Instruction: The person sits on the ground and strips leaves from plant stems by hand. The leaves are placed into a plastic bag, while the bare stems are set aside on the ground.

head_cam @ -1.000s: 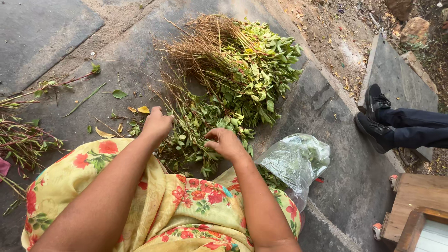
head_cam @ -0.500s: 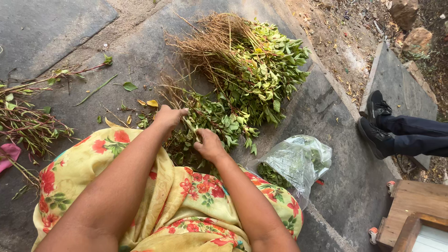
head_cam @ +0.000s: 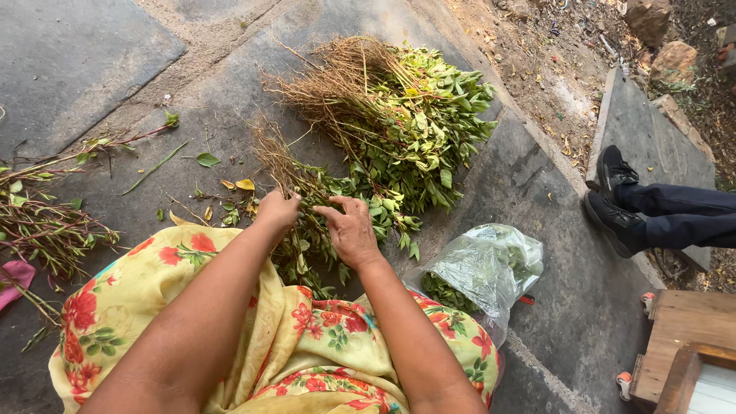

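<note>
On the concrete floor, both hands work a small bunch of leafy stems.
Left hand [head_cam: 277,211] is closed around the rooty ends of the leafy stems [head_cam: 307,230]; right hand [head_cam: 351,228] rests on them, fingers loosely curled, its grip unclear. Just beyond lies a large heap of rooted greens [head_cam: 399,115]; a clear plastic bag of leaves [head_cam: 483,268] sits right, stripped stalks [head_cam: 46,226] left.

Both bare forearms reach forward from the bottom of the frame, converging so that the hands sit close together but apart. The left hand [head_cam: 277,210] is curled shut, knuckles up, fingers tucked under in a pinching grip. The right hand [head_cam: 351,230] lies palm down, fingers half bent and pointing left, thumb extended toward the left hand.
</note>
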